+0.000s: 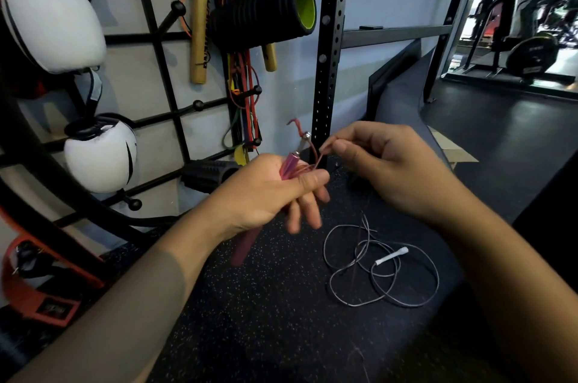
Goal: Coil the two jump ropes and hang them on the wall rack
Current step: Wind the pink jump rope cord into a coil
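My left hand (266, 192) grips the pink handles of a red jump rope (292, 160), with thin red cord bunched under my thumb. A second pink handle hangs down below that hand. My right hand (381, 163) pinches a strand of the red cord between thumb and forefinger, just right of the handle's metal tip. The second jump rope (380, 270), grey cord with a white handle, lies in loose tangled loops on the black speckled floor below my right hand. The black wall rack (162, 70) with ball-tipped pegs fills the left wall.
White boxing gloves (53, 17) hang at the left of the rack. A black foam roller (266, 13), yellow sticks and coloured bands hang on its pegs. A black perforated upright (328, 54) stands behind my hands. Gym machines stand at the far right.
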`<state>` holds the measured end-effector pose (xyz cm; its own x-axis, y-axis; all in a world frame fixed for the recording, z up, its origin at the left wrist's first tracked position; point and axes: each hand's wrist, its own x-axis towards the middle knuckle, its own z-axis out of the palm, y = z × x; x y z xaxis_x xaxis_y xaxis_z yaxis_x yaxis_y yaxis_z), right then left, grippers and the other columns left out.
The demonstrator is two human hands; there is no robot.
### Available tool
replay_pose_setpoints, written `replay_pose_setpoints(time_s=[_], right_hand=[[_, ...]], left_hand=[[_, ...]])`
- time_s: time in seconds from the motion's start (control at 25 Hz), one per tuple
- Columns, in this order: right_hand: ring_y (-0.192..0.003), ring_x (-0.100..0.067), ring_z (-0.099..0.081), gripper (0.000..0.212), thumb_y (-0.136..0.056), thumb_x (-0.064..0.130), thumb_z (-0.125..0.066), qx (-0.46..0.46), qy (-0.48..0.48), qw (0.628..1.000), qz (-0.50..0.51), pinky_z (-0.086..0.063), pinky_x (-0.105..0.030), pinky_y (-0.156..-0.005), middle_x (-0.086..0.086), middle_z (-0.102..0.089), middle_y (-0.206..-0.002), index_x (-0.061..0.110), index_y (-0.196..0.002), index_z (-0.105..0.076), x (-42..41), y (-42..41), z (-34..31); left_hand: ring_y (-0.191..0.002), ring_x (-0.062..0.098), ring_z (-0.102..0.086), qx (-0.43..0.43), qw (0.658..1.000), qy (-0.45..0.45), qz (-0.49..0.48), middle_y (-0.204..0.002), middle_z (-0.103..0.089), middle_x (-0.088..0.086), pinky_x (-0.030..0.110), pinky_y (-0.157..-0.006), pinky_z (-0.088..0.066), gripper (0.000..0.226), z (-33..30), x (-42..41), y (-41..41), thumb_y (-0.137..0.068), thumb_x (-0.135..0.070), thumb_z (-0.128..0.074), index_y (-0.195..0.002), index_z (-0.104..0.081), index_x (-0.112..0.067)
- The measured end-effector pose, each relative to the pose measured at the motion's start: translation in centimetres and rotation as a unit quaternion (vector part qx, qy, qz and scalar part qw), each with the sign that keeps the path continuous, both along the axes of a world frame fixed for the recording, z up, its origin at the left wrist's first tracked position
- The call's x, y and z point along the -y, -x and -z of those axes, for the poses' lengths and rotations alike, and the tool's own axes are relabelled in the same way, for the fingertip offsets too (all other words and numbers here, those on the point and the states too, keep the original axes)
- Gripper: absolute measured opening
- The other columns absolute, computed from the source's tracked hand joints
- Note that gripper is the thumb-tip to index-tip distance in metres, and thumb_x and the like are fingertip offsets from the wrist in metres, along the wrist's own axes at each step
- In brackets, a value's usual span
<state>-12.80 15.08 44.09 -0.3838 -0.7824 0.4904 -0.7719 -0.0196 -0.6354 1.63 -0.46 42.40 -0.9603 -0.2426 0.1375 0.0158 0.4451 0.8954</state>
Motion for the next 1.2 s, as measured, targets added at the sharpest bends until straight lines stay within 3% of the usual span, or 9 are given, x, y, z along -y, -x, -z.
replay_pose_setpoints(time_s=[0.12,0.4,0.52,0.64,0.72,0.8,0.88,0.96,1.2], right_hand=[[-0.045,-0.003,-0.046,0.016,-0.104,0.024,-0.061,0.009,0.005,1.000,-0.003,-0.037,-0.015,-0.051,0.005,-0.059,-0.053,0.020,-0.106,-0.077,-0.3,0.5,0.0],[-0.040,-0.001,-0.036,0.029,-0.087,0.040,-0.079,0.071,0.099,0.989,0.080,-0.032,-0.012,-0.044,0.012,-0.051,-0.042,0.018,-0.071,-0.073,0.1,0.1,0.2],[-0.039,-0.005,-0.038,0.030,-0.097,0.033,-0.070,0.180,0.107,0.976,0.049,-0.036,-0.019,-0.042,0.010,-0.048,-0.044,0.017,-0.071,-0.065,1.0,-0.2,1.5],[-0.039,-0.017,-0.037,0.031,-0.105,0.037,-0.057,0.317,0.015,0.948,-0.039,-0.046,-0.030,-0.049,0.001,-0.045,-0.053,0.016,-0.081,-0.059,2.0,-0.8,4.3],[-0.039,-0.017,-0.036,0.031,-0.108,0.037,-0.051,0.302,-0.064,0.947,-0.088,-0.043,-0.029,-0.046,-0.002,-0.048,-0.055,0.015,-0.088,-0.060,2.3,-1.7,5.3],[-0.039,-0.017,-0.036,0.030,-0.109,0.035,-0.049,0.244,-0.116,0.955,-0.123,-0.036,-0.024,-0.041,-0.006,-0.053,-0.056,0.014,-0.095,-0.063,2.3,-2.8,4.7],[-0.041,-0.016,-0.038,0.023,-0.109,0.028,-0.051,0.185,-0.136,0.964,-0.135,-0.033,-0.021,-0.040,-0.004,-0.055,-0.056,0.012,-0.103,-0.067,1.9,-3.3,3.0],[-0.043,-0.009,-0.043,0.017,-0.105,0.023,-0.058,0.108,-0.134,0.978,-0.121,-0.036,-0.019,-0.042,0.004,-0.057,-0.055,0.013,-0.104,-0.071,1.1,-2.9,1.1],[-0.046,-0.004,-0.049,0.027,-0.083,0.048,-0.077,0.031,0.039,0.997,0.053,-0.038,-0.021,-0.047,0.000,-0.070,-0.057,0.021,-0.080,-0.078,0.3,-0.9,0.4]], left_hand=[[-0.053,0.017,-0.070,-0.031,0.996,-0.079,0.005,-0.062,-0.074,0.005,0.023,-0.062,-0.056,0.035,-0.2,-0.1,0.0,-0.105,-0.025,-0.050,-0.092,-0.071,0.000],[-0.033,0.004,-0.031,-0.070,0.969,-0.221,0.087,-0.041,-0.037,-0.012,0.026,-0.046,-0.031,0.036,0.0,0.3,-0.5,-0.099,-0.034,-0.056,-0.083,-0.073,-0.006],[-0.034,0.000,-0.048,-0.150,0.881,-0.405,0.193,-0.044,-0.054,-0.008,0.018,-0.045,-0.045,0.030,-1.1,0.2,-0.9,-0.100,-0.023,-0.052,-0.090,-0.071,-0.003],[-0.062,0.006,-0.073,-0.278,0.781,-0.521,0.205,-0.079,-0.077,0.000,0.020,-0.063,-0.058,0.031,-2.8,-0.1,-0.7,-0.098,-0.016,-0.049,-0.105,-0.074,0.002],[-0.091,0.012,-0.077,-0.340,0.806,-0.472,0.113,-0.109,-0.079,0.007,0.024,-0.080,-0.060,0.031,-3.4,0.2,-0.3,-0.102,-0.010,-0.045,-0.118,-0.070,0.002],[-0.108,0.011,-0.074,-0.326,0.904,-0.268,-0.066,-0.122,-0.077,0.003,0.023,-0.090,-0.057,0.031,-3.0,0.9,-0.1,-0.108,-0.012,-0.044,-0.131,-0.062,-0.002],[-0.104,-0.005,-0.071,-0.201,0.958,0.043,-0.198,-0.115,-0.077,-0.011,0.017,-0.092,-0.053,0.031,-1.7,1.4,-0.2,-0.109,-0.023,-0.045,-0.135,-0.060,-0.014],[-0.090,-0.013,-0.068,-0.089,0.962,0.189,-0.174,-0.097,-0.076,-0.017,0.013,-0.083,-0.050,0.025,-0.7,1.2,-0.2,-0.107,-0.034,-0.048,-0.122,-0.067,-0.025],[-0.047,0.014,-0.049,-0.036,0.997,0.064,-0.002,-0.049,-0.055,-0.004,0.032,-0.059,-0.046,0.045,-0.8,0.5,0.2,-0.090,-0.053,-0.059,-0.082,-0.073,-0.011]])
